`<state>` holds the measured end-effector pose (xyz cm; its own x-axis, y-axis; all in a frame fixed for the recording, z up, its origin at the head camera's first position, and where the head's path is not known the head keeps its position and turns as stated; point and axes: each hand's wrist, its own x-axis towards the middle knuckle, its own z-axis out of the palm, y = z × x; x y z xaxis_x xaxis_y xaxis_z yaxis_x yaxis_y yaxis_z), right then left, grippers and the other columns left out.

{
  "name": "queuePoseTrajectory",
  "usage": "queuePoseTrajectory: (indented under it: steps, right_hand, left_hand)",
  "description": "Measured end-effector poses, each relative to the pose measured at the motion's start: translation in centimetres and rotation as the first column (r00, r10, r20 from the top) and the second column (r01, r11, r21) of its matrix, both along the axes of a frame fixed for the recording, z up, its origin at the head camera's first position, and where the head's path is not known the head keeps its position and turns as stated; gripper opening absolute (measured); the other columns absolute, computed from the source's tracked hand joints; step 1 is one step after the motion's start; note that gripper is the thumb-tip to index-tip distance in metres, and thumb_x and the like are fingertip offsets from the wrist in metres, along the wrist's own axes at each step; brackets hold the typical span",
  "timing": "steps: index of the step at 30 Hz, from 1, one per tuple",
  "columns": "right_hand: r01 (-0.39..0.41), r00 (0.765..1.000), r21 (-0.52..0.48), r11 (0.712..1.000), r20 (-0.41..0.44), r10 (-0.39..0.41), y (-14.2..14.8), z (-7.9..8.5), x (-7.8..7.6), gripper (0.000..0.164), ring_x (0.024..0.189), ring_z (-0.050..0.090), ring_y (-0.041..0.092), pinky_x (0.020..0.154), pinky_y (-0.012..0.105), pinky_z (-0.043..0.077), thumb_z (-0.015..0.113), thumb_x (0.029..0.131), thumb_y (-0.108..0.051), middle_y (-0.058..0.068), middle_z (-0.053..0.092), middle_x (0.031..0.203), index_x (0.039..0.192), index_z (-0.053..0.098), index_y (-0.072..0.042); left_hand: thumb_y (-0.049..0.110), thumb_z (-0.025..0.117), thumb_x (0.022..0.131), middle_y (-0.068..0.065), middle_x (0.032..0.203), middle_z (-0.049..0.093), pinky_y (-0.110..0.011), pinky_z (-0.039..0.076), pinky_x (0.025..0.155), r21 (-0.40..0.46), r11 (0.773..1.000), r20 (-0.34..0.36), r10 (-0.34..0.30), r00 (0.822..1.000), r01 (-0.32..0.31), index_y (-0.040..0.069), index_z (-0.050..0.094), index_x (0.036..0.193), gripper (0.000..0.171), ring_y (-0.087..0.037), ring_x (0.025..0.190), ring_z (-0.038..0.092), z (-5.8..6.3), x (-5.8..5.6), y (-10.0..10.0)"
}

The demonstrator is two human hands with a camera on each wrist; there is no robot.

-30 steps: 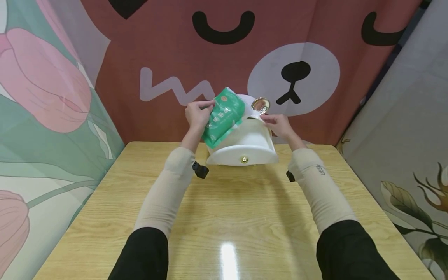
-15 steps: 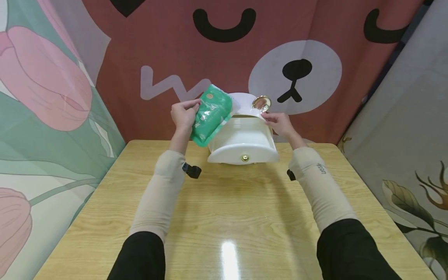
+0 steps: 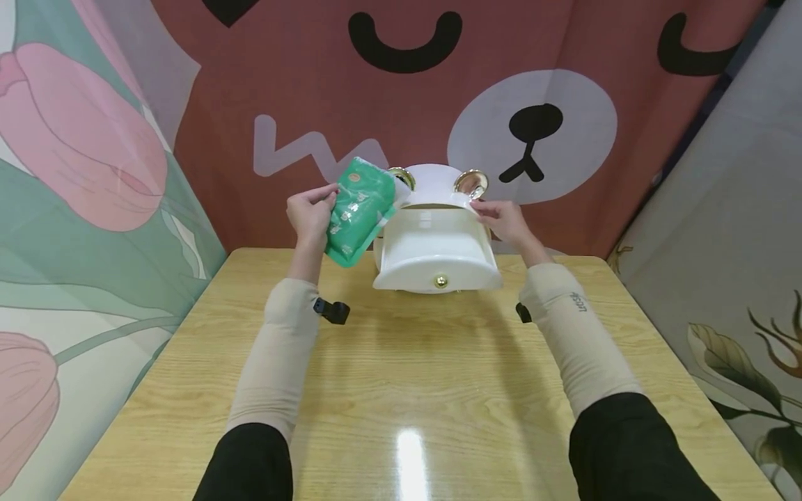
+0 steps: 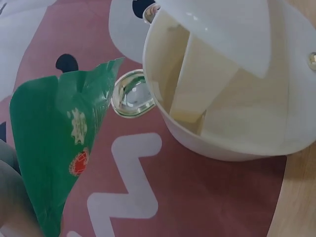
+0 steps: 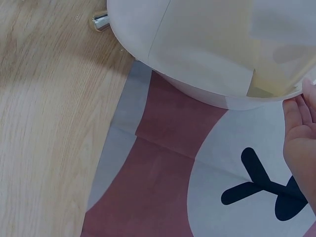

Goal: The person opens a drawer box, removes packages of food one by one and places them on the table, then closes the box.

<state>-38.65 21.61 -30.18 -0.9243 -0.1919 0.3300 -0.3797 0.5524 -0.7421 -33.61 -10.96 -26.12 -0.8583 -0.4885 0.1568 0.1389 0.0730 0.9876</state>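
Observation:
My left hand (image 3: 311,217) pinches a glossy green pouch (image 3: 361,211) by its left edge, holding it in the air left of a white box. White and reddish marks are printed on its front. The white storage box (image 3: 436,240) stands at the table's back edge, with round gold ears (image 3: 471,184) and a gold knob (image 3: 441,281) low on its front. In the left wrist view the box's opening shows a divider (image 4: 202,74) inside, under a raised white panel (image 4: 222,29). My right hand (image 3: 506,219) grips the box's rim at the right, thumb over the edge (image 5: 308,89).
A wooden table (image 3: 401,362) spreads out in front of the box. Behind hangs a reddish curtain (image 3: 301,83) with a bear print, close to the table's back edge. Flowered cloths (image 3: 81,278) hang at the left and right sides.
My left hand has carried the green pouch to the left, away from in front of the white box, uncovering its left gold ear. My right hand stays on the rim.

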Motion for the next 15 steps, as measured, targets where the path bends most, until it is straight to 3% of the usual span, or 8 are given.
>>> queuePoseTrajectory:
  steps: [7, 15]
  right_hand:
    - [0.002, 1.0, 0.016, 1.0, 0.013, -0.002, 0.0, 0.2, 0.1, 0.032, 0.105, 0.053, 0.03, 0.079, 0.03, 0.047, 0.056, 0.085, 0.002, 0.018, 0.052, 0.12, 0.118, 0.055, 0.002]
    - [0.015, 0.999, 0.006, 1.0, 0.03, -0.015, 0.0, 0.1, 0.0, 0.032, 0.105, 0.053, 0.03, 0.081, 0.032, 0.047, 0.056, 0.086, 0.001, 0.018, 0.052, 0.12, 0.118, 0.055, 0.002]
  left_hand:
    - [0.006, 0.063, 0.083, -0.007, 0.097, 0.066, -0.023, 0.046, 0.077, 0.05, 0.999, 0.003, 0.016, 1.0, -0.016, 0.007, 0.071, 0.094, 0.014, -0.014, 0.095, 0.057, -0.7, 0.5, -1.0]
    - [0.005, 0.063, 0.082, -0.008, 0.095, 0.067, -0.023, 0.047, 0.077, 0.144, 0.988, 0.022, 0.059, 0.998, -0.061, 0.005, 0.071, 0.094, 0.014, -0.014, 0.093, 0.058, -2.5, 0.8, -2.1]
